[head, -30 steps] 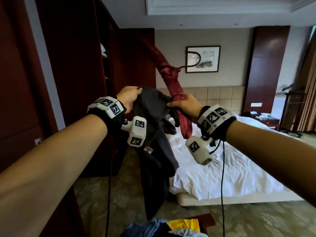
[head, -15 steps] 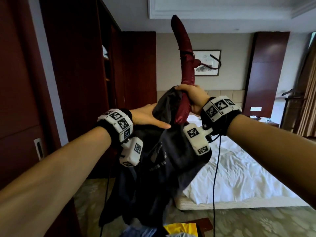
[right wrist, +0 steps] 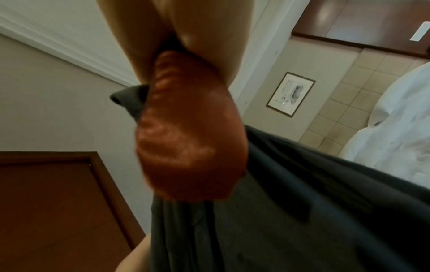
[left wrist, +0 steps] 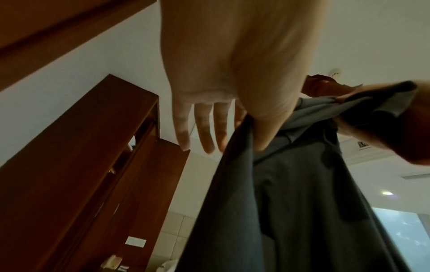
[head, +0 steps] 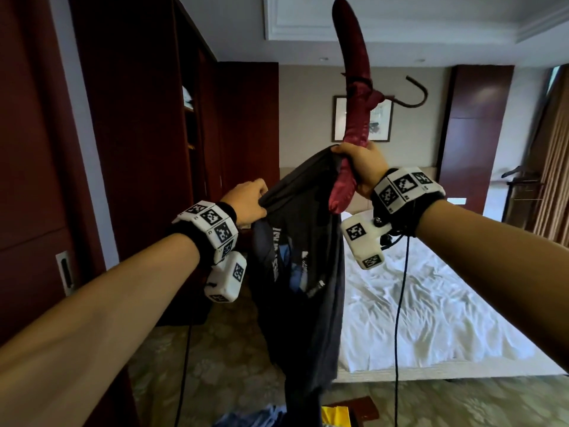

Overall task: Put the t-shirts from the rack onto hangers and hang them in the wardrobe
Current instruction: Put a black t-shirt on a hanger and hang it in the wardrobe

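Observation:
A dark grey t-shirt (head: pixel 301 272) with a printed front hangs in front of me between both hands. My right hand (head: pixel 360 167) grips the lower arm of a red padded hanger (head: pixel 354 87) together with the shirt's top edge. The hanger stands nearly upright, its hook pointing right. My left hand (head: pixel 249 201) pinches the shirt's edge lower left of that, pulling the opening wide. In the left wrist view, thumb and forefinger of the left hand (left wrist: pixel 246 128) clamp the t-shirt (left wrist: pixel 291 202). The right wrist view shows the hanger's end (right wrist: pixel 190 143) against the t-shirt (right wrist: pixel 302 211).
The dark wood wardrobe (head: pixel 138 149) fills the left side, with an open shelf bay (head: pixel 191 118) further back. A white bed (head: pixel 431 303) lies to the right. A pile of clothes (head: pixel 261 417) sits at the bottom edge. A valet stand (head: pixel 520 186) is at far right.
The right hand has raised the hanger and swung it from tilted to upright. The left hand went from lying flat on the shirt to pinching its edge, and the shirt now hangs open.

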Available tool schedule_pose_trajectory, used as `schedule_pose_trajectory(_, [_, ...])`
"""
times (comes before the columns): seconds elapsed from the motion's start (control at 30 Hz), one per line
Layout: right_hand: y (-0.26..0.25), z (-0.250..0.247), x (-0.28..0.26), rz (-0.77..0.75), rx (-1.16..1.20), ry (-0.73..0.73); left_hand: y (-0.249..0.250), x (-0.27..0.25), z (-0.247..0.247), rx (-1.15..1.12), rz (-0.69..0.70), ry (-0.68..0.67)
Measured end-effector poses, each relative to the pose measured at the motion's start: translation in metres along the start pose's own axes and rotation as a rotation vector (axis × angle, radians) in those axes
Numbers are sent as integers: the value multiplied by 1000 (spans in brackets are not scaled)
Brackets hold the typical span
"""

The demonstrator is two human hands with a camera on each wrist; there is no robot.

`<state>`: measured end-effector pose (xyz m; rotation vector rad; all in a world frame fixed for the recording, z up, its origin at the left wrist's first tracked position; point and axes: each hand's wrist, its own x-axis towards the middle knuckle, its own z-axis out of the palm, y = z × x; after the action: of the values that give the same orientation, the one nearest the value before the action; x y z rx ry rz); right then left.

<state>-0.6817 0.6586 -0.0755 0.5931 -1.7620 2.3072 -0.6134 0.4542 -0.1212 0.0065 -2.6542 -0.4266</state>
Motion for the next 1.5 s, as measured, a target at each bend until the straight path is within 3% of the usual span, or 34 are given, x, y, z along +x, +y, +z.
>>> schedule_pose_trajectory(0.1, [0, -9, 4, -10, -11, 41, -9, 3, 0, -77, -63, 14])
schedule_pose_trajectory(0.23, [2, -20, 5, -12, -36, 64, -14, 9, 7, -448, -150, 60])
schedule_pose_trajectory(0.4, [22, -30, 9, -86, -191, 98, 2, 6, 1, -825, -138, 40])
schedule_pose_trajectory(0.5, [40, -35, 14, -46, -318, 125, 9, 10, -1, -964, -159, 57])
schedule_pose_trajectory(0.63, [38, -23, -9, -50, -316, -22, 21, 16, 0, -1048, -155, 28])
schedule_pose_trajectory(0.77, [44, -1, -27, 42, -181, -211, 29, 19, 0, -1099, -160, 46])
schedule_pose_trajectory(0.93, [46, 26, -39, 125, -77, -376, 29, 21, 0, -1070, -155, 43])
schedule_pose_trajectory(1.1, [48, 42, -33, 99, -249, -207, 19, 17, -1, -875, -165, 29])
schedule_pose_trajectory(1.3, [42, 38, -16, 82, -236, -56, 3, -8, -1, -818, -166, -255])
schedule_pose_trajectory(1.37, [42, 41, -14, 63, -252, -63, 2, -9, 0, -680, -150, -236])
schedule_pose_trajectory(1.5, [37, 45, -12, 15, -323, -88, -2, -3, 4, -303, -109, -61])
